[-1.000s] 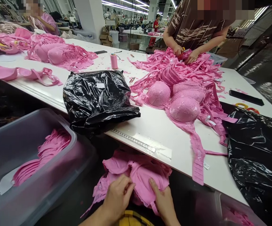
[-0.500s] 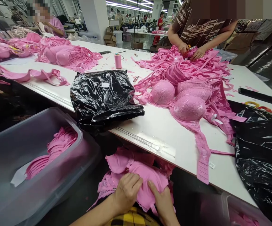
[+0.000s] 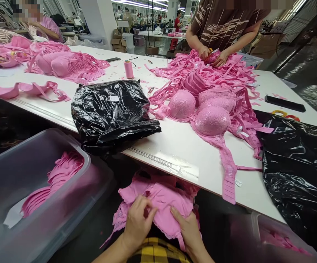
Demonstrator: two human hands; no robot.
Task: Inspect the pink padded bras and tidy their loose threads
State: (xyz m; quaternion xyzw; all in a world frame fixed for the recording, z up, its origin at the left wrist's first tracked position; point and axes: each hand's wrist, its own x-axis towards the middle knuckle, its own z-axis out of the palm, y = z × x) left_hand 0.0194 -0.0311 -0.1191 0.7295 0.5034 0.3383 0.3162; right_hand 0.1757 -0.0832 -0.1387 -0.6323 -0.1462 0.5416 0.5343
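A stack of pink bra cups (image 3: 163, 197) rests on my lap, below the white table's front edge (image 3: 202, 182). My left hand (image 3: 136, 223) pinches the near left side of the stack, fingers closed on the fabric. My right hand (image 3: 188, 230) grips the stack's near right side, thumb on top. Lace trim hangs off the stack to the left.
A grey plastic bin (image 3: 37, 182) with pink cups stands at my left. On the table lie a black plastic bag (image 3: 111, 113), a pile of pink bras (image 3: 210, 102), a second black bag (image 3: 298, 164) and a thread spool (image 3: 128, 69). A person in brown (image 3: 224, 25) works opposite.
My hands have shifted slightly on the stack of cups, the left fingers curling tighter. The view swayed sideways and back; nothing on the table moved.
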